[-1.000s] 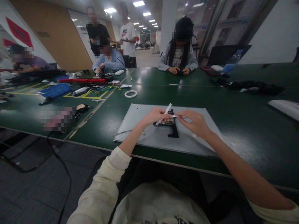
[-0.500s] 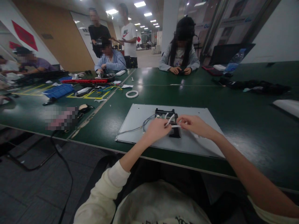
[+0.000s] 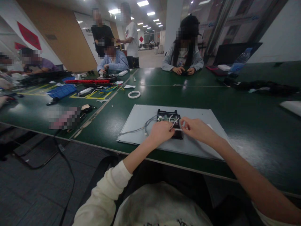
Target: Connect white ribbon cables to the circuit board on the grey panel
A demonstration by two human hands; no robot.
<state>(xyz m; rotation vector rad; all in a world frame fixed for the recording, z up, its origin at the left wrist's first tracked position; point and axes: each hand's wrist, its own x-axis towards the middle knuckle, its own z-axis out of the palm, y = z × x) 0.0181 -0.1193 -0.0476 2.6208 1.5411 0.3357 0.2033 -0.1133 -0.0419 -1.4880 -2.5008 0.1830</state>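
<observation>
A thin white strip (image 3: 174,123), bent into a V, sits pinched just above a black boxed circuit board (image 3: 166,115). The board lies flat on a grey metal panel (image 3: 138,121).

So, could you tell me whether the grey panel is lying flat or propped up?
Flat: the grey panel rests on the green table, with no edge raised.

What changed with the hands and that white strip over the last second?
The left hand and right hand came down toward the person, lowering the white strip to the near edge of the black board. Both keep pinching it. The grey panel and cable stayed put.
</observation>
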